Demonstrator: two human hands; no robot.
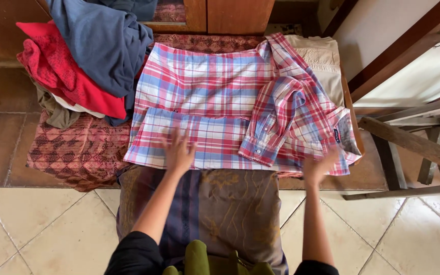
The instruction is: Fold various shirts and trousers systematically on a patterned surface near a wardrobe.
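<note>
A red, white and blue plaid shirt (pixel 210 97) lies spread flat on a low surface covered with a patterned maroon cloth (pixel 77 147). Its sleeves are folded inward, one cuff lying across the middle. My left hand (pixel 178 150) rests open, fingers spread, on the shirt's near edge. My right hand (pixel 318 165) is open at the shirt's near right corner, touching the fabric by the collar area. Both forearms reach out from black sleeves.
A pile of clothes sits at the far left: a red garment (pixel 62 71), a blue garment (pixel 103 40) and a grey-olive one beneath. A beige cloth (pixel 324 61) lies under the shirt's right side. Wooden furniture legs (pixel 418 147) stand at right. Tiled floor below.
</note>
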